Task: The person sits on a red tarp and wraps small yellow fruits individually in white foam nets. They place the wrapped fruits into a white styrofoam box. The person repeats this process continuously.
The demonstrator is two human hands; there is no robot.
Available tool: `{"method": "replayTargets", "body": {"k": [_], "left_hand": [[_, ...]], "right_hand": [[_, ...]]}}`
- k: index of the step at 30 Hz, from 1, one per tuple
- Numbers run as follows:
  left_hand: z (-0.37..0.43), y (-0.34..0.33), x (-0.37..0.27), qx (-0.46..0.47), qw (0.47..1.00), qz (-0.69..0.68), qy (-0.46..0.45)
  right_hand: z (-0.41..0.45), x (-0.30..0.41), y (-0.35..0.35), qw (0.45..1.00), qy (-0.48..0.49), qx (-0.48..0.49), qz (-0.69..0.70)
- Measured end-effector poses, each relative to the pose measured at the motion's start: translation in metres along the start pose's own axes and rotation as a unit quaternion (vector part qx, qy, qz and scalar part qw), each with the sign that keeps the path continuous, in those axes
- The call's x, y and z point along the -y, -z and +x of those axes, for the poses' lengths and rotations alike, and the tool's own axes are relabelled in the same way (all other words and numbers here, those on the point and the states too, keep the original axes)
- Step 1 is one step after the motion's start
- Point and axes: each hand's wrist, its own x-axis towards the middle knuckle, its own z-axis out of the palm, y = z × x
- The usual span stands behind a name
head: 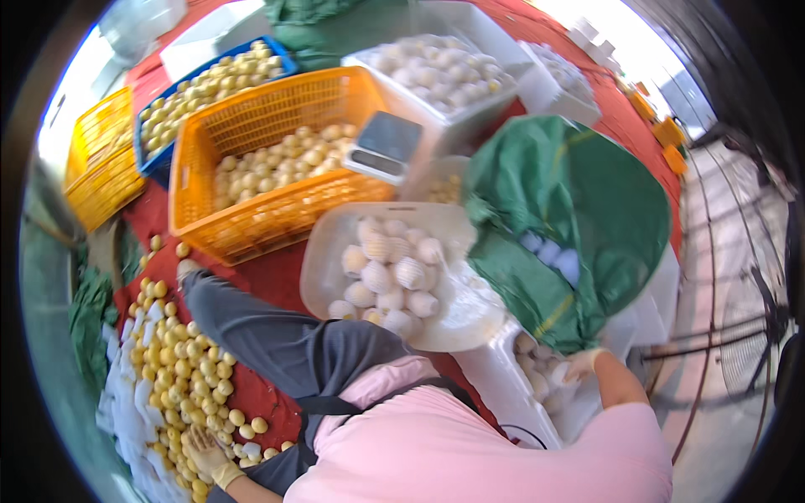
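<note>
My left hand [207, 451], in a thin pale glove, lies over a heap of loose yellow round fruit [188, 377] on the red cloth. Its fingers are extended against the fruit, and nothing shows gripped in them. White foam net sleeves [129, 402] lie along the heap's left side. My right hand [583, 364], also gloved, reaches into a white foam box [503, 383] at the right. Its fingers touch pale, net-wrapped fruit [534, 377] there; blur hides whether one is held. A translucent plastic tub [324, 251] before me contains net-covered fruit [390, 270].
An orange crate [214, 232] holds unwrapped fruit; a digital scale [383, 148] sits on its edge. Behind are a blue crate [154, 163] of fruit and a foam box [440, 116] of wrapped fruit. A green sack [604, 182] holds white sleeves. A fan [748, 358] stands right.
</note>
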Motion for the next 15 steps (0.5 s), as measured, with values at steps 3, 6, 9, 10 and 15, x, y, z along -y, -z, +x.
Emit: {"method": "replayTargets", "body": {"k": [3, 6, 9, 10, 15], "left_hand": [[0.000, 0.020, 0.001, 0.027, 0.999, -0.029, -0.037], [-0.027, -0.031, 0.020, 0.047, 0.994, -0.088, -0.054], [-0.071, -0.027, -0.010, -0.039, 0.979, -0.162, -0.117], [-0.084, -0.024, -0.023, -0.076, 0.967, -0.176, -0.165], [-0.141, 0.005, -0.031, -0.153, 0.936, -0.209, -0.236]], "right_hand": [[0.049, -0.018, -0.004, 0.971, 0.061, -0.073, -0.218], [-0.030, 0.084, -0.016, 0.985, 0.044, 0.045, -0.162], [-0.123, 0.280, 0.001, 0.857, 0.158, -0.120, -0.476], [-0.125, 0.359, 0.018, 0.806, 0.238, -0.120, -0.528], [-0.218, 0.552, -0.097, 0.606, 0.566, -0.176, -0.531]]}}
